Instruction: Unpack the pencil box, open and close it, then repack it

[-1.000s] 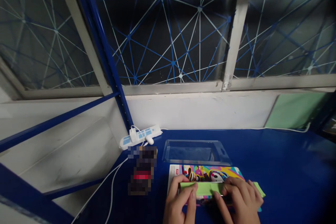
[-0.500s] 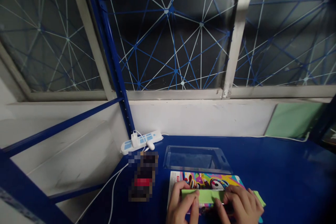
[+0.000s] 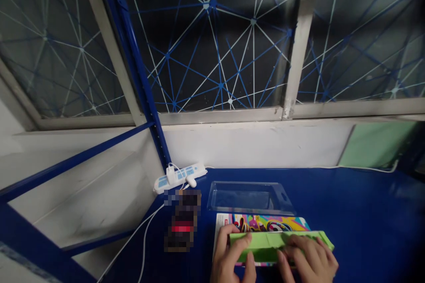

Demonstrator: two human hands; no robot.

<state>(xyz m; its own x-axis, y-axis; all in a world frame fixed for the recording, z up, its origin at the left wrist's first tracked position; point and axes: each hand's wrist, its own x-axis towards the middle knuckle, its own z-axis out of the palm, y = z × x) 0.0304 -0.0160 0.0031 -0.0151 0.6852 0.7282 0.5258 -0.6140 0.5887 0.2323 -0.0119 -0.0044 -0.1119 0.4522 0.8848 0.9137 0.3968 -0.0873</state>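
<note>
Green paper under left hand, right hand | both flat-fingered, apparently pressing | on printed card

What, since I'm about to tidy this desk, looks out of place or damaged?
The green paper strip sits askew across the colourful printed card, its right end jutting past the card's edge beyond the right hand; the left hand is at its other end. The white window frame looks chipped at its base.

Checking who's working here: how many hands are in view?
2: the left hand is on the left part of the green paper strip, and the right hand is on its right part. No others show.
</note>
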